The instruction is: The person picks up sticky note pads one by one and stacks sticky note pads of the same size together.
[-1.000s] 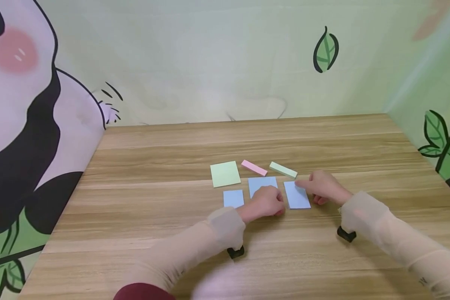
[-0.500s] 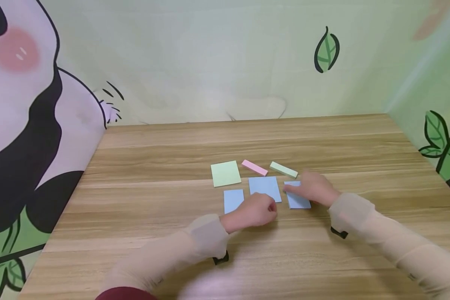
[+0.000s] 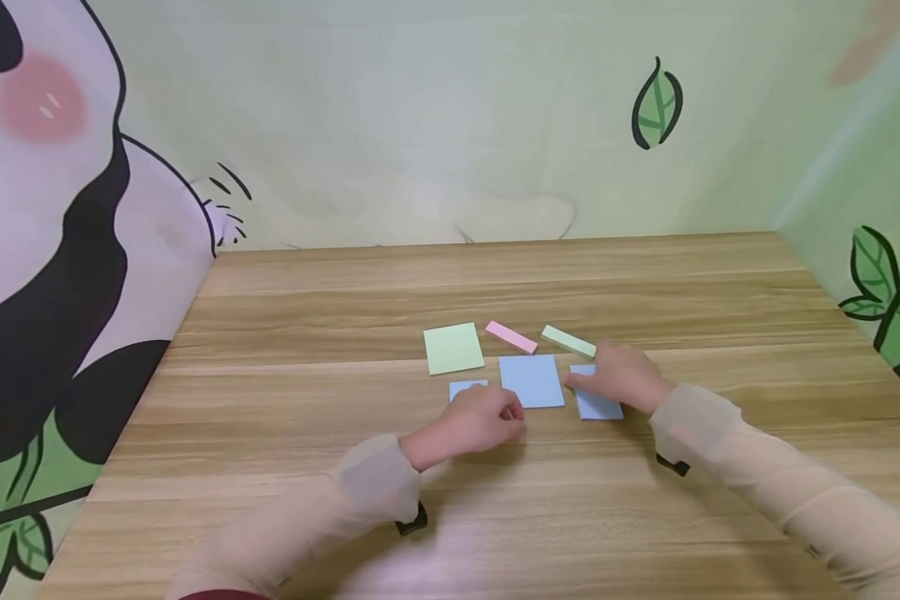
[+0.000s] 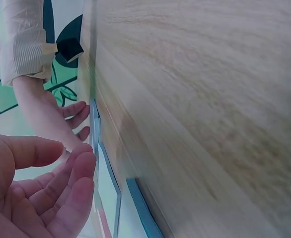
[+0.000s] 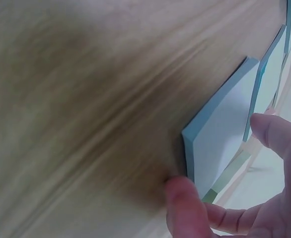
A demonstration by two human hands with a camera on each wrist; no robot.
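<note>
My right hand (image 3: 624, 377) spans the rightmost blue sticky note pad (image 3: 598, 407), thumb at its left edge and fingers at its right side. The right wrist view has this thick pad (image 5: 225, 129) between thumb and fingers, flat on the table. Loosely curled and holding nothing, my left hand (image 3: 478, 418) hovers over the small left blue sticky note pad (image 3: 459, 388), covering most of it. Between the hands lies a larger square blue sticky note pad (image 3: 531, 382), fully visible.
Behind the blue pads, a square green sticky note pad (image 3: 453, 348), a narrow pink sticky note strip pad (image 3: 512, 337) and a narrow green strip pad (image 3: 568, 342) lie on the wooden table (image 3: 307, 333). A printed backdrop (image 3: 390, 125) stands behind.
My left hand has drawn left and toward me, off the middle blue pad. My right hand has gone from a finger on the right pad's top to spanning its sides.
</note>
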